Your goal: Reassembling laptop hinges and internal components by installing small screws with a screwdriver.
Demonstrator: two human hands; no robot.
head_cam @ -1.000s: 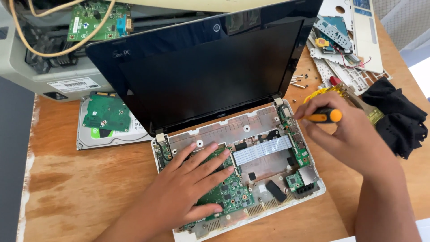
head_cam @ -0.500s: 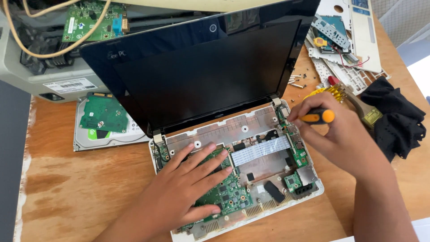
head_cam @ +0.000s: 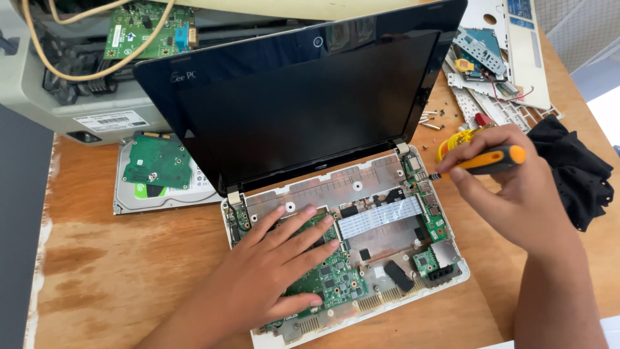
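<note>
A small laptop with a black screen point(head_cam: 303, 103) stands open, its white base point(head_cam: 361, 310) stripped to show green circuit boards and a flat ribbon cable point(head_cam: 380, 216). My left hand point(head_cam: 271, 262) lies flat with fingers spread on the main board at the base's left side. My right hand point(head_cam: 510, 187) grips an orange-and-black screwdriver point(head_cam: 487, 161), its tip touching the small board strip by the right hinge point(head_cam: 420, 176).
A bare hard drive point(head_cam: 158, 174) lies left of the laptop. Behind it stands a grey opened machine point(head_cam: 77, 97) with cables and a green board. Loose screws point(head_cam: 429, 121), white plastic parts point(head_cam: 510, 52) and a black cloth point(head_cam: 575, 174) sit at right on the wooden table point(head_cam: 129, 271).
My right hand has shifted the screwdriver slightly while keeping its tip near the right hinge. My left hand stays pressed on the board.
</note>
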